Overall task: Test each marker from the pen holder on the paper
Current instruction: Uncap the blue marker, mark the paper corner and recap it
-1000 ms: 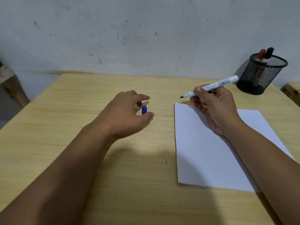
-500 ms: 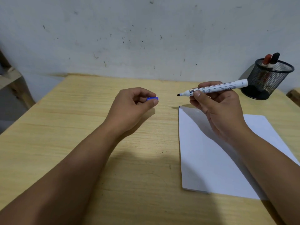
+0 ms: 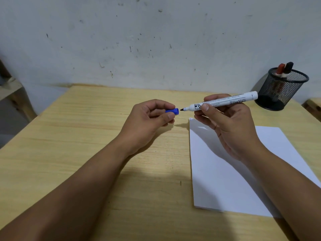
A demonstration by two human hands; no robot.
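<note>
left fingers pinch blue cap; right hand grips marker

Soft overhead light, diffuse arm shadows, sharp focus, wide-angle edge bowing.

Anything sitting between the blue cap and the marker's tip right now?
Nothing. In the head view, only a small open gap separates the blue cap in the left hand from the marker tip.
</note>
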